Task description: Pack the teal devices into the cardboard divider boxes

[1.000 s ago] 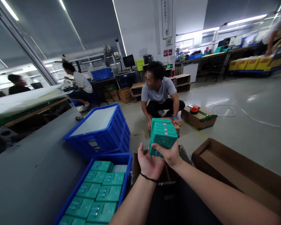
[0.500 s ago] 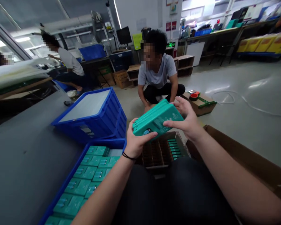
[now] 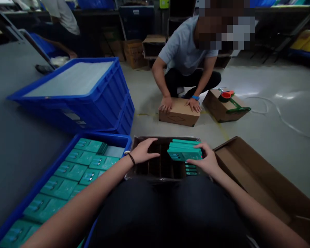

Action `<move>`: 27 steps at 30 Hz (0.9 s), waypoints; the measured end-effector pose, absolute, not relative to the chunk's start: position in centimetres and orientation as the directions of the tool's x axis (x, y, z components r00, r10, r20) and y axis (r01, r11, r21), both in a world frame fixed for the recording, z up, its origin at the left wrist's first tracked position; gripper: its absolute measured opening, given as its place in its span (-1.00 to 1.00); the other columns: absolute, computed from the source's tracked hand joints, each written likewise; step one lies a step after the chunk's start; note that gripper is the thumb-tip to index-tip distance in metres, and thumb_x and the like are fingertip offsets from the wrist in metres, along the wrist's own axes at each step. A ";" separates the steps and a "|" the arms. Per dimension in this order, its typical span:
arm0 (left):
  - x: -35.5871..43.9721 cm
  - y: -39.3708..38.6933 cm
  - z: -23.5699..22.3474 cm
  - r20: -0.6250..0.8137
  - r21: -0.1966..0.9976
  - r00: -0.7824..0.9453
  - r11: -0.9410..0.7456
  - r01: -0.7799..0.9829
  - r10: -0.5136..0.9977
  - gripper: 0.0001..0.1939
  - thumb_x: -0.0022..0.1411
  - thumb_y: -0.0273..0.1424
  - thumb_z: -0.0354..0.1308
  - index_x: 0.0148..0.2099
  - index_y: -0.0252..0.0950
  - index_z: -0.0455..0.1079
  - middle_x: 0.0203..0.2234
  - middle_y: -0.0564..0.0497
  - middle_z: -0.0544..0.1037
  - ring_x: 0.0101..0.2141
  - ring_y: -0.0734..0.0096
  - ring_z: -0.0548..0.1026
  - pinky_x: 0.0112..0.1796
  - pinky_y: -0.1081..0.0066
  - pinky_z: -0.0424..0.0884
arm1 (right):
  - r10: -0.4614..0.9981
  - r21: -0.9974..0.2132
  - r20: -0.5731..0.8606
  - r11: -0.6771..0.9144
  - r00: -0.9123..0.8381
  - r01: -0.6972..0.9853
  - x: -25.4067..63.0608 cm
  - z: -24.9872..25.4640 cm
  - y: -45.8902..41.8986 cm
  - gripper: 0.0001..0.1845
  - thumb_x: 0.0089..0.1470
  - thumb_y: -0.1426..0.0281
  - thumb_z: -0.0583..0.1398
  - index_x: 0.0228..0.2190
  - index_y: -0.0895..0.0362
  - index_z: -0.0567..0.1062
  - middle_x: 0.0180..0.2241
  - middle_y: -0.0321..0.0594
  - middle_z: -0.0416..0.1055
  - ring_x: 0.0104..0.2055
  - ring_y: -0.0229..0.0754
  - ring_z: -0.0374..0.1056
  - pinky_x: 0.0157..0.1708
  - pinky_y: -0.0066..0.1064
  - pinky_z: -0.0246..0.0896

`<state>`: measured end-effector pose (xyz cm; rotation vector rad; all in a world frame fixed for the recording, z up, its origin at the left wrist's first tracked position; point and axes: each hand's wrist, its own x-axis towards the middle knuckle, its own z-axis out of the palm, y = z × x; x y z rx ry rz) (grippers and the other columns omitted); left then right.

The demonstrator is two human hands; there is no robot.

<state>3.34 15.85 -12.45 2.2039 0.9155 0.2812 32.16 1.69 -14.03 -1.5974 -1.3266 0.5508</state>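
Observation:
A stack of teal flat boxes (image 3: 184, 151) sits low over a dark divided cardboard carton (image 3: 160, 162), its lower part at the carton's mouth. My right hand (image 3: 205, 160) is shut on the stack's right end. My left hand (image 3: 144, 151) lies open over the carton's left side, fingers spread, near the stack but holding nothing. A few teal boxes (image 3: 191, 168) stand in the carton's right slots. To my left, a blue crate (image 3: 100, 136) holds rows of teal boxes (image 3: 77, 168). The carton's lower part is hidden by my body.
A second blue crate (image 3: 74, 81) with a white sheet on top stands on the grey table (image 3: 22, 113). Ahead, a crouching co-worker presses a small cardboard box (image 3: 179, 112). A tape dispenser (image 3: 226, 94) rests on another box. An open carton flap (image 3: 248, 172) lies to the right.
The teal stack has dropped from mid-air down to the carton's mouth. My left hand has let go of it, and my view has tilted further down.

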 end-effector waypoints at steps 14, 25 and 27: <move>-2.8 12.1 -17.8 -0.027 0.284 0.641 -0.609 0.741 0.767 -0.62 0.13 -0.34 0.17 0.02 -0.20 0.38 -0.08 -0.06 0.52 0.01 0.12 0.37 0.10 -0.01 0.09 | 0.970 -0.101 0.185 0.176 -0.155 0.979 30.4 -18.8 0.2 -0.62 -0.25 0.51 0.24 -0.27 0.05 0.49 0.01 0.00 0.22 0.00 0.13 0.15 -0.43 -0.37 0.28; -3.2 12.0 -18.5 -0.002 0.316 0.649 -0.615 0.722 0.761 -0.73 0.11 -0.34 0.18 -0.09 -0.20 0.46 -0.22 -0.01 0.58 -0.07 0.15 0.40 0.04 0.01 0.09 | 0.960 0.011 0.153 0.236 -0.234 0.972 30.3 -19.1 -0.2 -0.53 -0.27 0.56 0.24 -0.22 -0.01 0.50 0.01 -0.06 0.25 0.02 0.09 0.15 -0.36 -0.39 0.31; -3.2 12.0 -18.6 -0.003 0.318 0.649 -0.614 0.722 0.761 -0.73 0.11 -0.34 0.19 -0.10 -0.20 0.47 -0.23 -0.01 0.58 -0.07 0.15 0.40 0.04 0.00 0.09 | 0.958 0.004 0.153 0.245 -0.243 0.969 30.0 -19.1 0.0 -0.54 -0.25 0.56 0.24 -0.22 0.00 0.50 0.01 -0.05 0.24 0.01 0.09 0.15 -0.33 -0.36 0.34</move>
